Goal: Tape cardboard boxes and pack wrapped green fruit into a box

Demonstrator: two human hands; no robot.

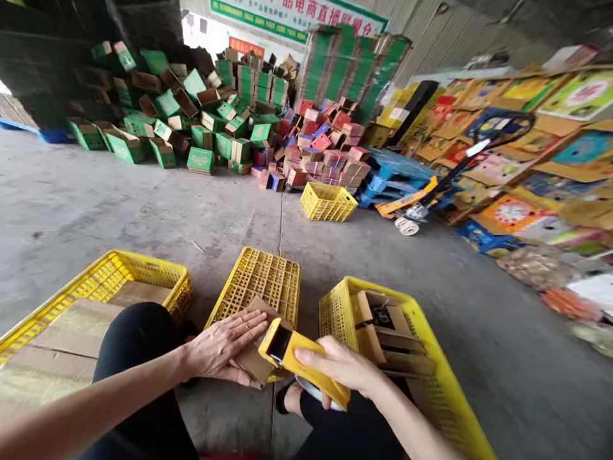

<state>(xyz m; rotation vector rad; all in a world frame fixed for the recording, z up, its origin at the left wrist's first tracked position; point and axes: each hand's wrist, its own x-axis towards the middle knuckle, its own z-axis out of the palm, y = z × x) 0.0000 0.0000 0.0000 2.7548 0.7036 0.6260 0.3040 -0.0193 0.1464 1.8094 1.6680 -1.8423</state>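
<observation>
A small cardboard box (256, 348) rests on an upturned yellow plastic crate (261, 271) in front of me. My left hand (227, 348) lies on the box with its fingers stretched out flat across the top and the thumb lower down. In my right hand (335, 364) is a yellow tape dispenser (306, 361), gripped with the thumb on top. Its front end is at the right side of the box, and whether it touches the cardboard I cannot tell. Part of a tape roll (313, 388) shows beneath the dispenser.
To my left, a yellow crate (179, 281) holds closed cardboard boxes; to my right, another crate (431, 326) holds open ones. Farther off are a yellow crate (329, 203), a pallet jack (412, 207), blue pallets (397, 167), heaped green cartons (201, 160) and stacked fruit boxes (517, 211).
</observation>
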